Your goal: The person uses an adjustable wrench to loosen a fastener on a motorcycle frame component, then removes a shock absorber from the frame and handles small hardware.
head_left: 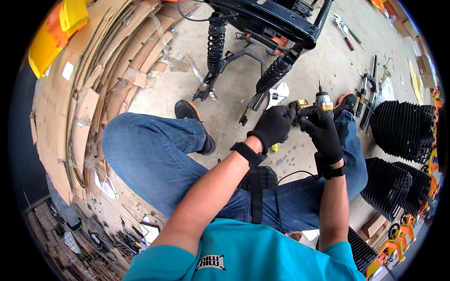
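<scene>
A: State the condition of the hands.

B: Both wear black gloves. The left hand (273,126) is curled nearly closed, knuckles upward. The right hand (322,132) is partly curled, with thumb and forefinger drawn toward each other. The fingertips of the two hands are close together. A small dark shape shows between them; whether either hand grips it cannot be determined.

A: Locate the nearest tools.

B: The drill (323,99) is just beyond the right hand, bit pointing away from the person. Contact between glove and drill cannot be confirmed. A yellow-and-black block (299,103) is left of the drill, partly covered by the gloves. The adjustable wrench (280,92) lies beyond the left hand, near the lower end of the right-hand spring (275,74).

A: Identify the assembly ahead.

B: A black metal frame (269,19) occupies the top of the view. The right-hand spring and a left-hand spring (215,47) extend from it toward the person.

A: List the outer surroundings.

B: On the left, flattened cardboard (58,107) is stacked in layers, with a yellow-and-orange panel (65,25) at its far end. On the right, black ribbed parts (401,129) stand in groups. Toward the upper right, a red-handled tool (344,32) lies on the concrete floor (307,70).
</scene>
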{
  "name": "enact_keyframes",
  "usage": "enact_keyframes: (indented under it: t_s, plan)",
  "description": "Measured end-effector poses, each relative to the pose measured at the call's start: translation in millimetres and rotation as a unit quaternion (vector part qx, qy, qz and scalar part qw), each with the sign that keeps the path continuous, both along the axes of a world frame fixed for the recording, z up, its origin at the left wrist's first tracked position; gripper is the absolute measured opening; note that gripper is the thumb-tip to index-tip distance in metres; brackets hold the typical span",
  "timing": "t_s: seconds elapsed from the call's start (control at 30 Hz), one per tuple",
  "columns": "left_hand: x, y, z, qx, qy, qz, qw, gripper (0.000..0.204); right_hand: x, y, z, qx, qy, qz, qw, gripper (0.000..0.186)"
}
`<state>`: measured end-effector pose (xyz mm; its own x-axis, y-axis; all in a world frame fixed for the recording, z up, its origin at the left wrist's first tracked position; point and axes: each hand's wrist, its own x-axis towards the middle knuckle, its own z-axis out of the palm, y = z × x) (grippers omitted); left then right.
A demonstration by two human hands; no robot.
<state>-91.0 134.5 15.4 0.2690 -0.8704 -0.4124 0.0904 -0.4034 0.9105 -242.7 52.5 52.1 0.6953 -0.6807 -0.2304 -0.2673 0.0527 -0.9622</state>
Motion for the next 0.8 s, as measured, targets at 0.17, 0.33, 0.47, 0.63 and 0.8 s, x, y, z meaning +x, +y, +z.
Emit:
enact_keyframes:
  t_s: [0.17,0.33,0.47,0.63,0.8]
  plan:
    - [10,6,3,0.096,0.269,-0.016,0.958,0.035,-5,0,-3,-0.016,0.016,0.003,1.000,0.015]
    - [4,8,-4,0.030,0.297,-0.013,0.954,0.026,4,4,16,0.093,0.062,-0.068,0.991,0.021]
    - [-1,6,-5,0.020,0.240,-0.034,0.970,0.019,0,-3,11,0.094,0.159,-0.030,0.982,0.028]
    - [3,6,-3,0.021,0.220,-0.046,0.974,0.022,-8,-6,2,0.044,0.032,0.030,0.998,0.017]
    - [13,9,-11,0.018,0.222,-0.083,0.971,0.022,-8,-5,7,0.049,0.038,0.040,0.997,0.021]
